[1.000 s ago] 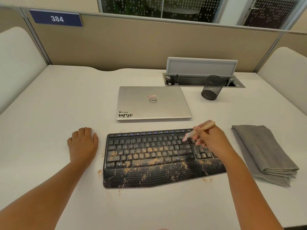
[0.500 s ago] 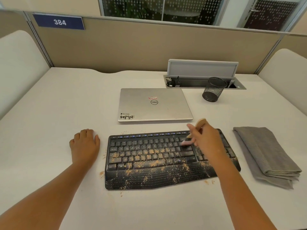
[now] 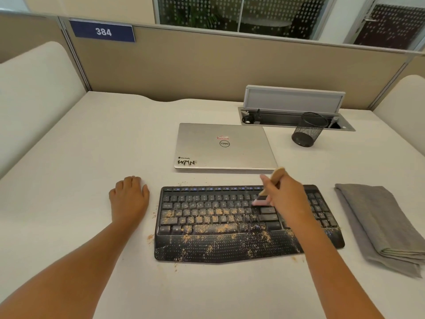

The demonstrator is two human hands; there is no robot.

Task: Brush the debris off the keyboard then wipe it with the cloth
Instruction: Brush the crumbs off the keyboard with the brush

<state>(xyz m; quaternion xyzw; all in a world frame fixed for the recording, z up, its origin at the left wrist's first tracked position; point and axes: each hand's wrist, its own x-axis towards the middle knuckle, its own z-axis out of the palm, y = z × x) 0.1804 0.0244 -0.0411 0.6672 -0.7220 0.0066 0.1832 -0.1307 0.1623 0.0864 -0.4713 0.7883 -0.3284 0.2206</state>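
On the white desk (image 3: 92,139) at frame centre, the right hand (image 3: 287,199), gripping the brush (image 3: 268,189), has swept leftward across the debris-strewn keyboard (image 3: 207,217); left hand (image 3: 130,199) rests flat, cloth (image 3: 377,222) untouched at right.

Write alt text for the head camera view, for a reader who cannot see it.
A person's right hand holds a small wooden-handled brush to the keys of a black keyboard strewn with tan debris, while the left hand rests flat on the white desk. A folded grey cloth lies to the right; a closed silver laptop sits behind.
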